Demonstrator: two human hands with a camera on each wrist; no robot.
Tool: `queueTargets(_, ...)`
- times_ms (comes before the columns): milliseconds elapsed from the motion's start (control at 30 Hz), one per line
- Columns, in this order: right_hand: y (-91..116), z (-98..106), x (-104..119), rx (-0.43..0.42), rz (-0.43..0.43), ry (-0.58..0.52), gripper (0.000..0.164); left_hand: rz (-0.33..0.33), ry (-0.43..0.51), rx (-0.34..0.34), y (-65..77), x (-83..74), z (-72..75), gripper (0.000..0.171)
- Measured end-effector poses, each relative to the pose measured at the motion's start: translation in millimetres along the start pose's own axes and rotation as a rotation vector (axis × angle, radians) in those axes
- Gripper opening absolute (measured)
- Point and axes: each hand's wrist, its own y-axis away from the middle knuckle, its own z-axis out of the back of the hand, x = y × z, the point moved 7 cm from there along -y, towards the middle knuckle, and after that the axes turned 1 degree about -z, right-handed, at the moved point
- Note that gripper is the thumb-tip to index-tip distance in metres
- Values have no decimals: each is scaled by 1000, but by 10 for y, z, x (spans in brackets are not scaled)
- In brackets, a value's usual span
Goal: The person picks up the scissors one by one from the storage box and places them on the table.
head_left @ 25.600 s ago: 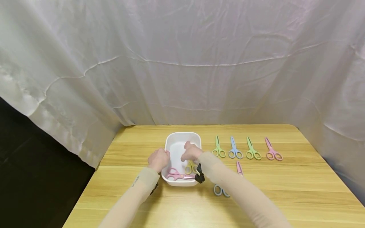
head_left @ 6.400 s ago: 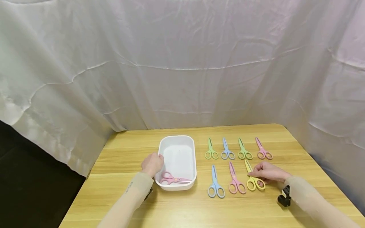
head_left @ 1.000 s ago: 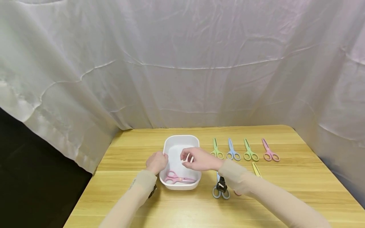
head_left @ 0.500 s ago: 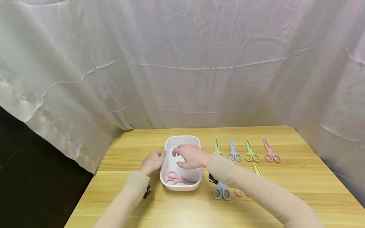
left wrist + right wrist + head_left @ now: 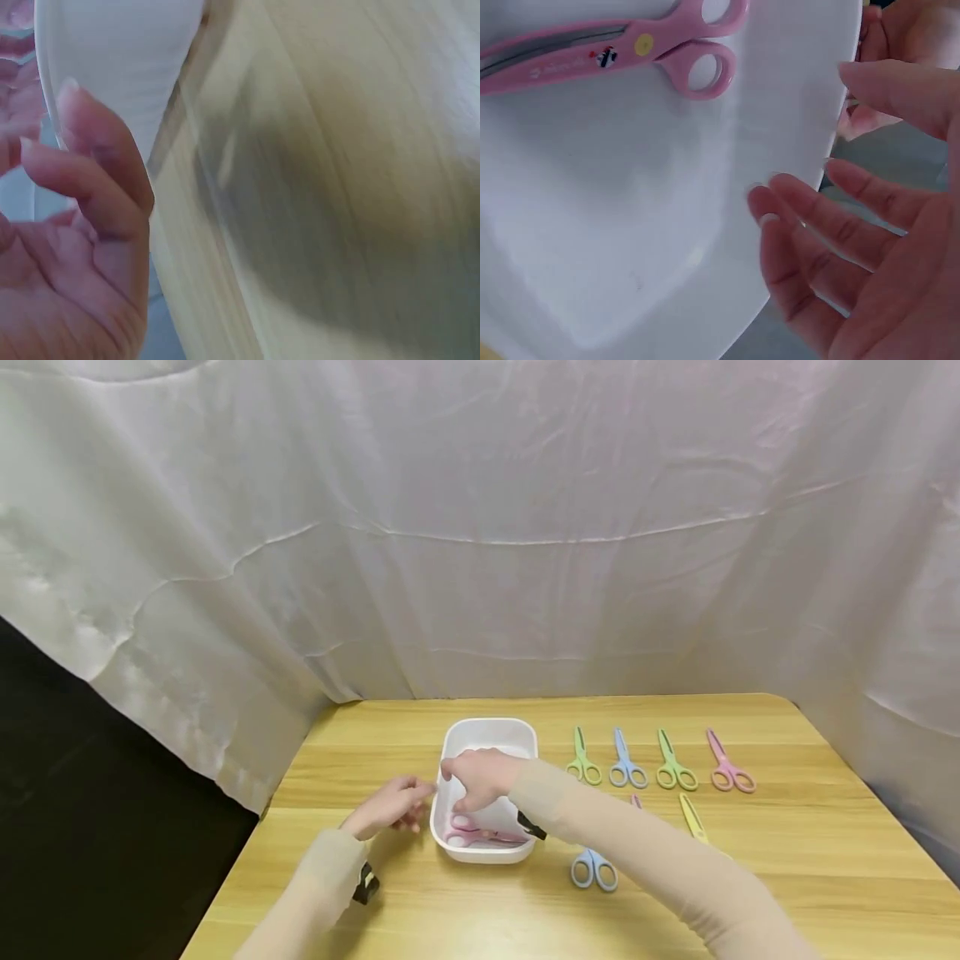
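Pink scissors (image 5: pixel 480 837) lie in the near end of a white plastic bin (image 5: pixel 444 793). My left hand (image 5: pixel 386 808) is just left of the bin, its fingers loosely bent near the outer wall. It holds nothing in the left wrist view, where the bin's side (image 5: pixel 124 60) rises beside the fingertips. Over the bin reaches my right hand (image 5: pixel 483 777), fingers spread and slightly bent, close to the left rim. Nothing is between those fingers in the right wrist view, and the pink scissors (image 5: pixel 637 46) lie apart from them.
Right of the bin, a back row holds green scissors (image 5: pixel 582 762), blue scissors (image 5: pixel 626 762), another green pair (image 5: pixel 676 764) and a pink pair (image 5: pixel 727 764). In front lie blue scissors (image 5: pixel 593 870), partly hidden pink scissors (image 5: pixel 636 802) and yellow scissors (image 5: pixel 692 817). A curtain (image 5: pixel 480 610) hangs behind.
My left hand has let go of the bin's rim and drawn back left. The right hand has moved left over the bin. Since the earliest frame, yellow scissors have gone from bin to table.
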Motion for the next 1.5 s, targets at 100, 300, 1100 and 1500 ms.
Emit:
queueTargets(100, -47, -26, -36, 33, -63, 1, 49, -27, 3, 72, 14, 6, -32, 38)
queueTargets(300, -104, -82, -68, 96, -138, 4, 54, -59, -9, 186, 32, 27, -106, 36)
queueTargets(1100, -95, -341, -77, 196, -314, -84, 57, -29, 76, 251, 2, 104, -165, 39)
queueTargets(1500, -64, -352, -83, 185, -358, -159, 47, -17, 78, 245, -7, 103, -170, 34)
